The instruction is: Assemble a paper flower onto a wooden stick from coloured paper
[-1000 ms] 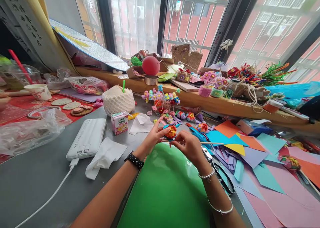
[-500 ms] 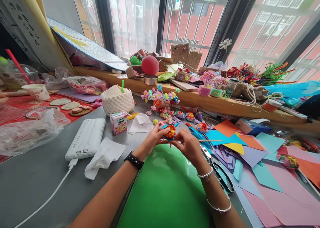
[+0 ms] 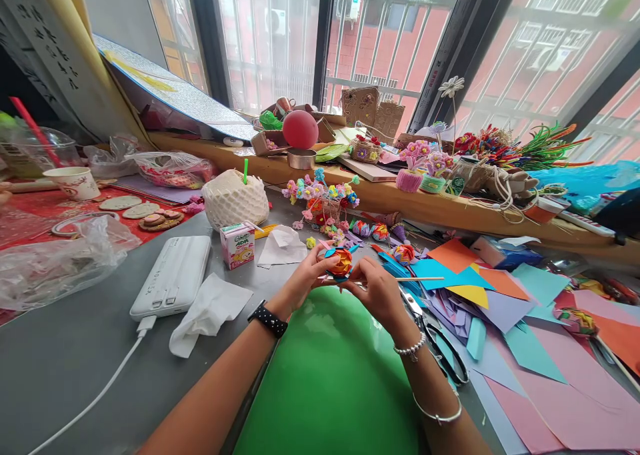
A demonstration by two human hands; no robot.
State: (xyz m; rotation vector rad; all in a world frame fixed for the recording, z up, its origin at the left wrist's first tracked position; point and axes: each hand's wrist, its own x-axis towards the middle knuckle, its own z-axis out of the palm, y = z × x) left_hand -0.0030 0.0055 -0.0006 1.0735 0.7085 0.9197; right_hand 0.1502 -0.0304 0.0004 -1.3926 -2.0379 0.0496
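Observation:
My left hand (image 3: 306,278) is closed around the side of a folded paper flower (image 3: 341,263), orange and yellow in the middle with blue and pink points. My right hand (image 3: 376,288) pinches a thin wooden stick (image 3: 420,279) close to the flower's right side. The stick's free end points right; whether its other end sits inside the flower is hidden by my fingers. Below both hands bulges a large green balloon (image 3: 340,375). Black-handled scissors (image 3: 445,352) lie beside my right wrist, partly under it.
Coloured paper sheets (image 3: 545,402) spread over the right side. A white power bank (image 3: 173,278) with a cable, crumpled tissue (image 3: 210,315), a pink drink carton (image 3: 237,245) and a net-wrapped coconut (image 3: 235,200) stand left. Finished paper flowers (image 3: 403,253) lie behind my hands, below a cluttered ledge (image 3: 430,205).
The flower has turned slightly between my fingers. Both hands stay in nearly the same place.

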